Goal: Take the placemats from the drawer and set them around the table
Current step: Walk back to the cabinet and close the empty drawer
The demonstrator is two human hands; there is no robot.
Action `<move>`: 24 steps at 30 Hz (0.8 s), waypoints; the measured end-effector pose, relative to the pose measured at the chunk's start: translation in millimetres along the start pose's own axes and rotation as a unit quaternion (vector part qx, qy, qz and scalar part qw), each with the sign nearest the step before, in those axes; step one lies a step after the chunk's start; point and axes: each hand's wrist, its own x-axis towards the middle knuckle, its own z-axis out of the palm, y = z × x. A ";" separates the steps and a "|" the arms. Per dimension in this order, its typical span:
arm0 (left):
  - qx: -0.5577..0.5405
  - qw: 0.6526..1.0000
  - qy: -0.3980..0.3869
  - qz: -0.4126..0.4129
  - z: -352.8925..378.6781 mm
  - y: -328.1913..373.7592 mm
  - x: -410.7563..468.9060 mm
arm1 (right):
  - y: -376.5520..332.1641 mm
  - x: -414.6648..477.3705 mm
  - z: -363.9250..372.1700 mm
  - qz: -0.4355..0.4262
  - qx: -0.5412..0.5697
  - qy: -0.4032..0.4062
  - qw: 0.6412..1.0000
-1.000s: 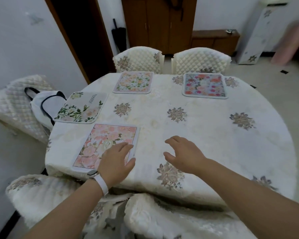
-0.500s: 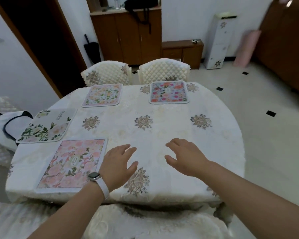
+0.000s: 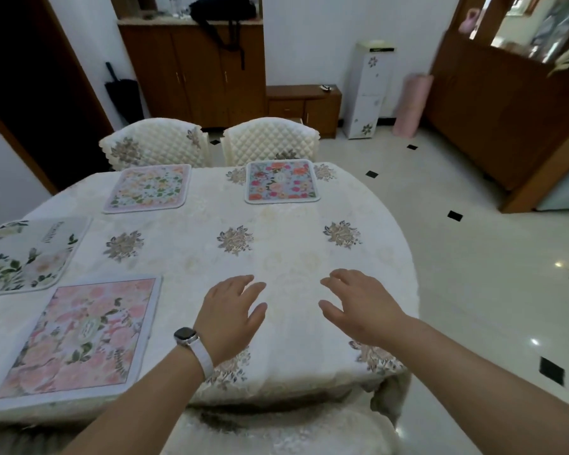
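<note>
Several floral placemats lie on the cream tablecloth of the table [image 3: 293, 254]. A pink placemat [image 3: 76, 336] is at the near left edge, a green-leaf placemat [image 3: 27, 254] lies beyond it on the left, a pale yellow-green placemat [image 3: 148, 188] and a blue-red placemat [image 3: 281, 181] sit at the far side. My left hand [image 3: 230, 315], with a watch on its wrist, hovers over bare cloth to the right of the pink placemat, fingers relaxed and empty. My right hand [image 3: 362, 307] hovers beside it, also relaxed and empty.
Two quilted chairs [image 3: 270, 137] stand at the far side and another padded chair [image 3: 276, 431] sits below my arms. A wooden cabinet [image 3: 194, 70], a low cabinet [image 3: 304, 105] and a white dispenser [image 3: 370, 90] line the back wall. Tiled floor [image 3: 473, 257] opens to the right.
My left hand has left the pink placemat and moved right over bare cloth. The view has swung right, showing more floor and less of the left side.
</note>
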 end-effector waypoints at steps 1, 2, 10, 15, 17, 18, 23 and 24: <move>0.002 1.000 -0.004 0.002 0.8 6.1 5.4 | 7.2 -0.5 -2.3 0.003 0.006 0.006 1.000; 0.006 1.000 -0.009 0.003 1.8 13.3 11.3 | 15.5 -1.3 -4.9 0.006 0.012 0.011 1.000; 0.024 0.999 -0.014 0.022 32.4 123.4 83.3 | 145.4 -21.0 -27.6 0.045 0.044 0.037 0.997; 0.023 0.998 -0.023 0.062 69.1 239.9 145.1 | 262.8 -52.5 -48.1 0.075 0.042 0.040 0.995; 0.020 0.996 -0.027 0.081 83.0 288.2 170.5 | 310.1 -66.0 -61.1 0.092 0.040 0.044 0.994; 0.019 0.995 -0.030 0.090 89.7 311.3 181.6 | 332.4 -73.8 -67.7 0.100 0.040 0.046 0.993; 0.007 0.992 -0.038 0.123 115.7 406.7 224.7 | 425.4 -113.8 -92.3 0.137 0.038 0.055 0.988; 0.008 0.991 -0.040 0.130 119.9 421.1 231.7 | 440.4 -121.2 -95.5 0.147 0.040 0.055 0.987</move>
